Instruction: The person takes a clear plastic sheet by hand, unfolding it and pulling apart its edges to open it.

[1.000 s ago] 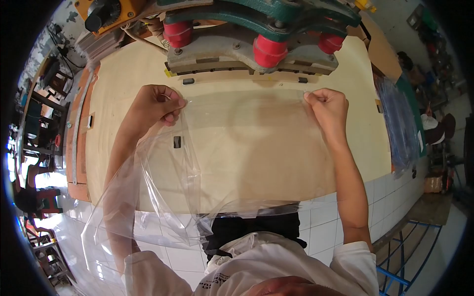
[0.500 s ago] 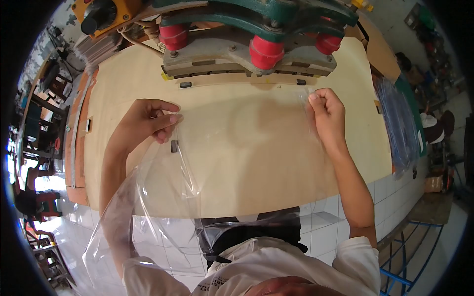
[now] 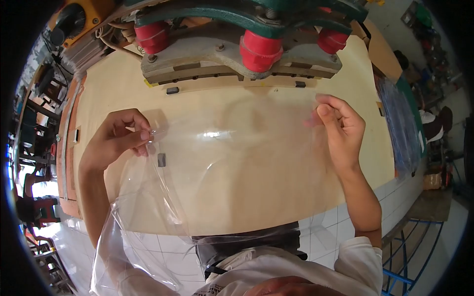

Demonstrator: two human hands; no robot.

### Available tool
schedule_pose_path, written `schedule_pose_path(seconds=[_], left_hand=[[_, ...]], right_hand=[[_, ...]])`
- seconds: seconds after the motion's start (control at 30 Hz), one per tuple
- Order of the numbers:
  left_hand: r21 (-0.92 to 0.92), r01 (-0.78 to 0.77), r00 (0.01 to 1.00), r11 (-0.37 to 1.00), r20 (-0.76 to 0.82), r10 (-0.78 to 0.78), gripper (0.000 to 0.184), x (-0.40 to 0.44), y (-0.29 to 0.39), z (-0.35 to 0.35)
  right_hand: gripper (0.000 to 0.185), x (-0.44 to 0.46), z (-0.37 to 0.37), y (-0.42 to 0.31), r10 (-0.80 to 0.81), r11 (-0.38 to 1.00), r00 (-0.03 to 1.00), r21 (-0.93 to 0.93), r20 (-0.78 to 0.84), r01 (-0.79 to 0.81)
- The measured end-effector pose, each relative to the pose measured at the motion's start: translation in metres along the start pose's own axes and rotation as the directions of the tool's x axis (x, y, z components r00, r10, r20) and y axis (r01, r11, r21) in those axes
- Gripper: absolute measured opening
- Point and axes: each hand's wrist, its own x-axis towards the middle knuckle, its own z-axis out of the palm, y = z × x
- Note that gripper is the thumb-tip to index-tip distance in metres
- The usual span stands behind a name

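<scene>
A large clear plastic sheet point(image 3: 212, 163) spreads over the tabletop and hangs past its front edge, with bright folds down its left side. My left hand point(image 3: 116, 140) is closed on the sheet's upper left part, pinching it between thumb and fingers. At the sheet's right edge, my right hand point(image 3: 343, 133) has its thumb and index finger apart. Its other fingertips show faintly through the plastic. A small dark block point(image 3: 161, 160) sits near my left hand, partly seen through the film. Two more dark blocks, one on the left point(image 3: 172, 91) and one on the right point(image 3: 300, 84), lie below the press.
The green press point(image 3: 207, 18) with red mounts and a metal plate point(image 3: 197, 61) overhangs the back of the pale tabletop point(image 3: 111, 89). A yellow control box point(image 3: 81, 19) stands back left. Stacked clear plastic sheets point(image 3: 399, 128) lie at the right edge. Another person point(image 3: 439, 126) is far right.
My left hand has moved left and towards me, drawing the sheet's left side with it. My right hand has shifted slightly right, and its thumb and index finger have parted.
</scene>
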Motion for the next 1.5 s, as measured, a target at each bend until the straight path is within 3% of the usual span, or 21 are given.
schedule_pose_path(seconds=[0.1, 0.33, 0.4, 0.53, 0.6, 0.67, 0.73, 0.9, 1.03, 1.13, 1.2, 1.3, 1.4, 1.5], left_hand=[[-0.022, -0.093, 0.996, 0.995, -0.011, 0.093, 0.008, -0.004, 0.000, 0.001], [-0.083, -0.071, 0.988, 0.994, 0.133, 0.082, 0.004, 0.001, -0.009, 0.006], [0.150, -0.126, 0.982, 0.981, 0.157, 0.102, 0.004, 0.002, -0.008, 0.008], [0.269, -0.204, 0.969, 0.941, 0.190, 0.156, 0.005, 0.002, -0.006, 0.016], [0.453, -0.338, 0.941, 0.825, 0.188, 0.282, 0.006, 0.002, -0.004, 0.023], [0.517, -0.321, 0.946, 0.794, 0.134, 0.295, 0.011, -0.005, 0.004, 0.037], [0.624, -0.399, 0.883, 0.672, 0.062, 0.466, 0.017, -0.013, 0.012, 0.049], [0.772, -0.323, 0.835, 0.547, -0.040, 0.549, 0.032, -0.068, 0.037, 0.068], [0.879, -0.184, 0.814, 0.440, -0.115, 0.569, 0.029, -0.114, 0.042, 0.076], [0.876, -0.128, 0.843, 0.464, -0.150, 0.516, 0.026, -0.138, 0.028, 0.080], [0.916, -0.112, 0.845, 0.385, -0.116, 0.522, 0.022, -0.150, 0.026, 0.092], [0.918, -0.099, 0.829, 0.384, -0.137, 0.542, 0.021, -0.159, 0.040, 0.112], [0.859, -0.170, 0.781, 0.482, -0.181, 0.598, 0.027, -0.153, 0.070, 0.139], [0.744, -0.371, 0.791, 0.556, -0.061, 0.609, 0.030, -0.130, 0.090, 0.164]], right_hand=[[0.022, -0.002, -0.002, -0.005, -0.023, 0.999, 1.000, 0.035, -0.008, 0.024], [0.019, -0.007, -0.004, -0.016, -0.034, 0.984, 0.999, 0.177, -0.016, 0.036], [0.018, -0.008, -0.005, -0.018, -0.040, 0.980, 0.999, 0.195, 0.002, 0.039], [0.018, -0.012, -0.009, -0.027, -0.098, 0.979, 0.995, 0.178, -0.013, 0.099], [0.018, -0.013, -0.015, -0.031, -0.120, 0.974, 0.993, 0.196, 0.001, 0.117], [0.018, -0.010, -0.019, -0.036, -0.102, 0.974, 0.994, 0.199, -0.035, 0.107], [0.017, -0.009, -0.025, -0.040, -0.075, 0.974, 0.994, 0.207, -0.076, 0.089], [0.018, -0.006, -0.039, -0.046, -0.102, 0.963, 0.992, 0.243, -0.077, 0.117], [0.019, -0.011, -0.045, -0.052, -0.140, 0.951, 0.987, 0.266, -0.083, 0.157], [0.019, -0.011, -0.054, -0.054, -0.157, 0.957, 0.986, 0.237, -0.061, 0.167], [0.019, -0.011, -0.058, -0.055, -0.198, 0.953, 0.980, 0.228, -0.037, 0.201], [0.019, -0.017, -0.060, -0.059, -0.210, 0.936, 0.977, 0.297, 0.045, 0.187], [0.018, -0.025, -0.052, -0.064, -0.253, 0.930, 0.959, 0.306, 0.128, 0.205], [0.016, -0.033, -0.049, -0.072, -0.255, 0.936, 0.950, 0.293, 0.181, 0.195]])
